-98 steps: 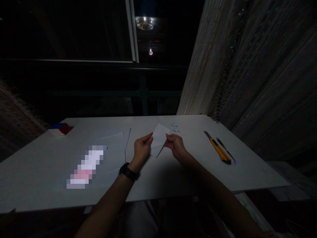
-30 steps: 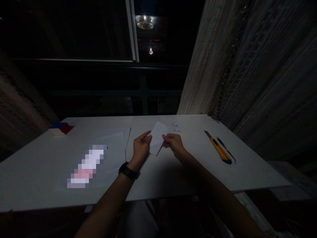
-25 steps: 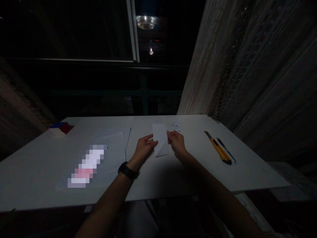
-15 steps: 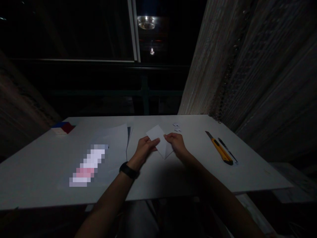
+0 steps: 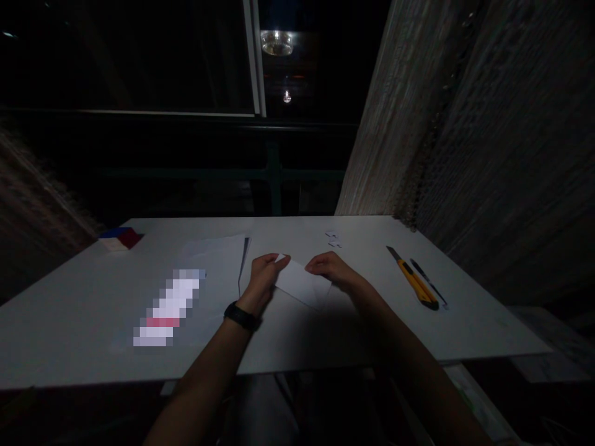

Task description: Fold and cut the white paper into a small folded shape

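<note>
A folded piece of white paper (image 5: 300, 284) is held over the near middle of the table, its lower corner pointing toward me. My left hand (image 5: 266, 272) grips its upper left corner between thumb and fingers; a dark band sits on that wrist. At the upper right edge of the paper, my right hand (image 5: 330, 267) has thumb and fingertips pinched together on it. Shadow dims the paper's lower right part, so its folds there are hard to make out.
A yellow box cutter (image 5: 416, 282), blade out, lies at the right beside a dark pen (image 5: 427, 282). Small paper scraps (image 5: 333, 239) are behind my right hand. Left are paper sheets (image 5: 218, 260) with a blurred-out bright object (image 5: 170, 306) on them, and a colored cube (image 5: 119, 239).
The paper has turned and come slightly lower. My left hand has shifted from its middle to its upper left corner, and the right thumb no longer lies across its face.
</note>
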Demonstrator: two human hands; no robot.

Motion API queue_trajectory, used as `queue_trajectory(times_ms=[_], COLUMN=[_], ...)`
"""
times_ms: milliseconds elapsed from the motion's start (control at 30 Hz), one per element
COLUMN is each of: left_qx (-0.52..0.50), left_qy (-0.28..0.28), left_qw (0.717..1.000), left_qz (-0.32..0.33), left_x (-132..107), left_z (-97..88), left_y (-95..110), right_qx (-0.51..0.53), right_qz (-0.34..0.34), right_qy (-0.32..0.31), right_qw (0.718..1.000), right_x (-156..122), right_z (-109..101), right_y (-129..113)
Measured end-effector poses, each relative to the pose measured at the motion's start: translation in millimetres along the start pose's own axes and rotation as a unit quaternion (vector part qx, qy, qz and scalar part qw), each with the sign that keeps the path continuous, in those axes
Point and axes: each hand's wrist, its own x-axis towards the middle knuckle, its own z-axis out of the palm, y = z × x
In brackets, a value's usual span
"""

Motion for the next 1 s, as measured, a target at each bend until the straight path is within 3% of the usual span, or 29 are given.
queue_trajectory(times_ms=[567, 667, 767, 833, 900, 1000], left_qx=[0.001, -0.006, -0.015, -0.034, -0.059, -0.083], left_qy=[0.079, 0.102, 0.129, 0.122, 0.100, 0.064], left_qw=[0.997, 0.994, 0.990, 0.990, 0.991, 0.992], left_qz=[0.016, 0.035, 0.055, 0.066, 0.069, 0.069], left_x=[1.5, 3.7, 5.5, 5.4, 4.0, 0.4], left_z=[-0.7, -2.3, -3.9, -3.1, -0.9, 2.5], left_y=[3.5, 3.3, 2.1, 0.4, -1.2, -1.1], right_qx=[-0.050, -0.042, 0.028, 0.112, 0.159, 0.127], right_qz=[0.068, 0.063, 0.032, -0.005, 0.002, 0.031], right_qy=[-0.127, -0.094, 0.019, 0.089, 0.099, 0.121], right_qw=[0.988, 0.993, 0.999, 0.990, 0.982, 0.984], right_x=[-13.5, -13.3, -8.3, -3.4, 1.3, 6.3], right_z=[-46.2, -53.5, -48.9, -36.9, -20.4, -0.5], right_y=[-5.7, -5.1, -1.3, 1.9, 4.5, 6.7])
